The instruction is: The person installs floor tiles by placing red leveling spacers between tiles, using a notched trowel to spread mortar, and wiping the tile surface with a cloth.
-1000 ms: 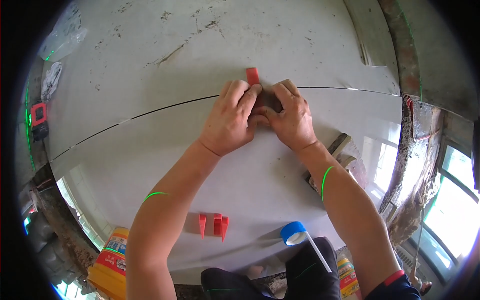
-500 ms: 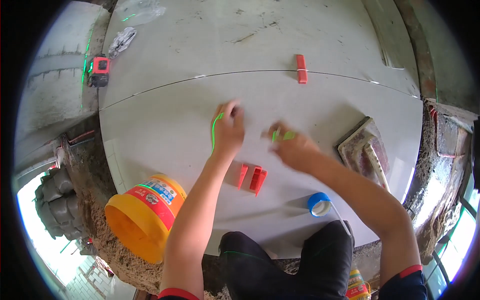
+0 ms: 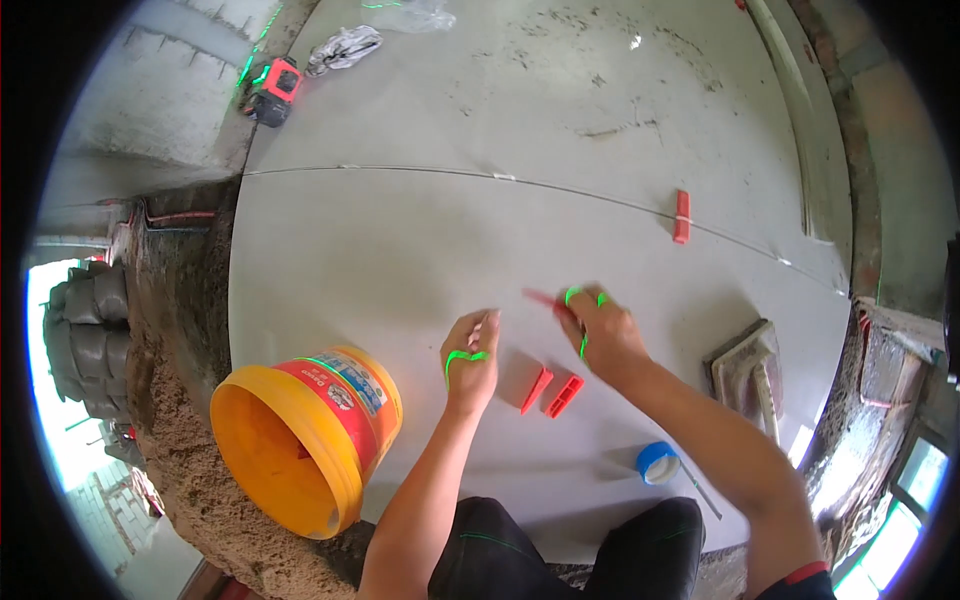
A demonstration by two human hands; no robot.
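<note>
My left hand [image 3: 468,368] is above the lower tile [image 3: 330,270], fingers curled on something too small to make out. My right hand [image 3: 607,330], to its right, pinches a motion-blurred red wedge [image 3: 539,297] pointing leftward. Between and just below my hands lie two red wedges [image 3: 563,396] on the tile. Farther forward, another red wedge [image 3: 682,217] sits across the seam on a white clip. Green laser light crosses both my hands.
Yellow bucket [image 3: 235,450] on its side at left; float [image 3: 730,368] and blue-rimmed round item [image 3: 657,462] with a thin stick at right; laser tool [image 3: 272,95], crumpled cloth [image 3: 343,50] and plastic bag [image 3: 410,15] at far left. Sand [image 3: 190,480] borders the tiles.
My hands have left the seam and moved back toward me, apart, uncovering the wedge there. One of the loose wedges is now in my right hand. The view has shifted.
</note>
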